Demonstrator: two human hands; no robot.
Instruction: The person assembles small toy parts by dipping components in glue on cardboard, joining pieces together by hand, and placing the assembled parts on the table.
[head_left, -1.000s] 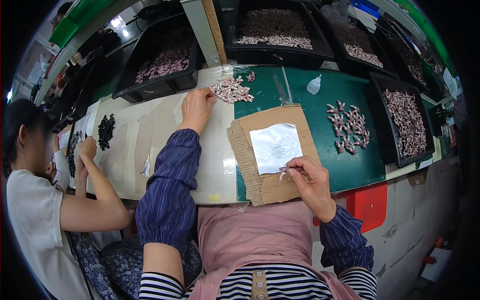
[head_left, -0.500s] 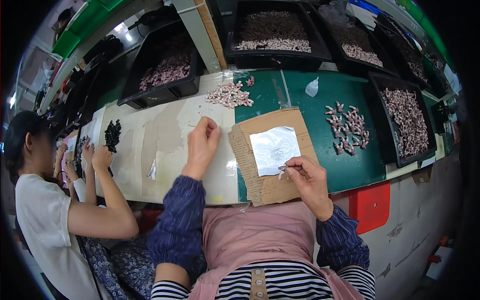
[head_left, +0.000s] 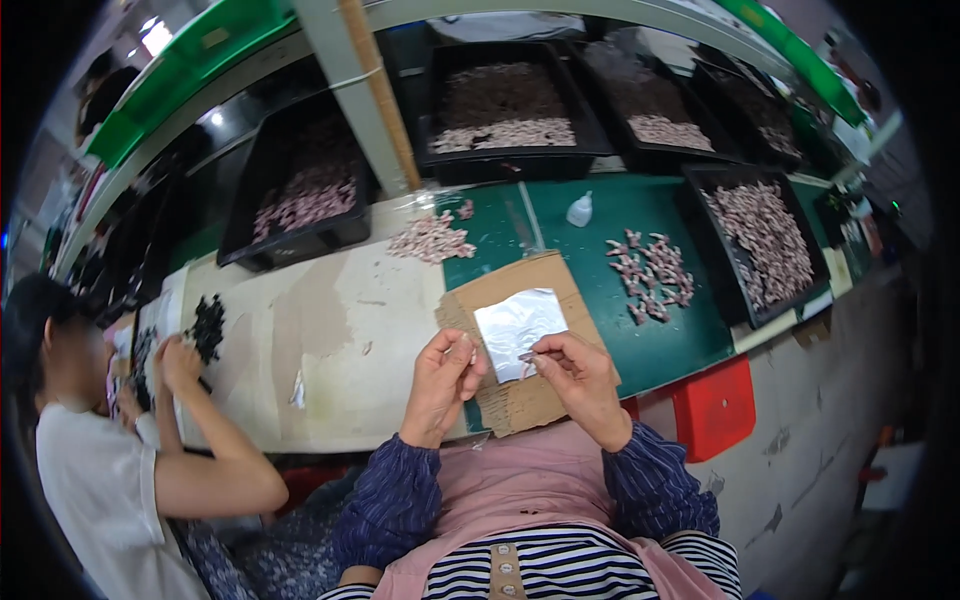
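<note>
My right hand [head_left: 582, 388] pinches a small pinkish piece [head_left: 528, 364] between thumb and fingertips, over the lower edge of a silver foil sheet [head_left: 515, 325]. The foil lies on a piece of brown cardboard [head_left: 545, 275] in front of me. My left hand [head_left: 447, 383] is beside the cardboard's left edge, thumb and fingertips pressed together; what they hold is too small to name. Farther off lies a heap of small pink-and-white pieces [head_left: 432, 238]. To the right of the cardboard, several reddish, branching pieces [head_left: 650, 275] are spread on the green mat.
Black bins [head_left: 500, 165] of small pieces line the far side; another black bin [head_left: 760, 240] stands at right. A white squeeze bottle [head_left: 580, 210] stands on the green mat. At left, a co-worker [head_left: 110, 470] handles pieces near a black heap [head_left: 208, 322]. A red stool [head_left: 715, 415] is below the table.
My left hand has come down and right, toward my right hand, its fingertips still together. My right hand keeps its pinch on the small piece by the foil. The whole view has shifted.
</note>
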